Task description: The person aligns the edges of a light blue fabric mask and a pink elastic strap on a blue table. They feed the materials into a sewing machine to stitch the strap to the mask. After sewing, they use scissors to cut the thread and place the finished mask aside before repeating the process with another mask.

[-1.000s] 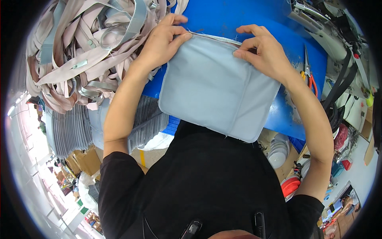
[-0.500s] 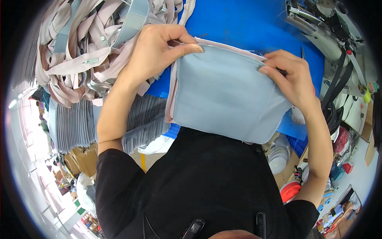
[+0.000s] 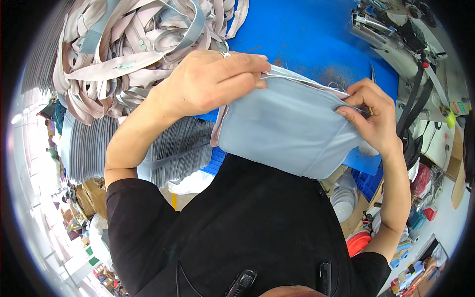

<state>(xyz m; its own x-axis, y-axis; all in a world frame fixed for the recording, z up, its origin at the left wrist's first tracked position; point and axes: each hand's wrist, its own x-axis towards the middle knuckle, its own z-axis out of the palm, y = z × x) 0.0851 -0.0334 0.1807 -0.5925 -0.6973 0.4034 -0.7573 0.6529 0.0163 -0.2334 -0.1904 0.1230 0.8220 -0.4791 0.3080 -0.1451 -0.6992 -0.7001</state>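
Observation:
Between my hands hangs a light blue-grey fabric panel (image 3: pixel 289 126) with a pink layer behind it, its raw, frayed upper edge facing away from me. My left hand (image 3: pixel 217 81) pinches that edge near its left end, thumb and fingers closed on the cloth. At the right upper corner my right hand (image 3: pixel 371 111) grips the panel, thumb in front and fingers curled behind. The panel's lower edge reaches down to my black shirt.
A large tangle of pink and grey fabric strips (image 3: pixel 123 49) lies at the far left of the blue table (image 3: pixel 297 29). Stacked grey panels (image 3: pixel 94 148) sit below it. A sewing machine (image 3: pixel 396 39) stands at the far right.
My left hand has moved right and slightly nearer along the upper edge, its fingers now folded over the cloth. The right hand has come slightly nearer, and the upper edge is lower.

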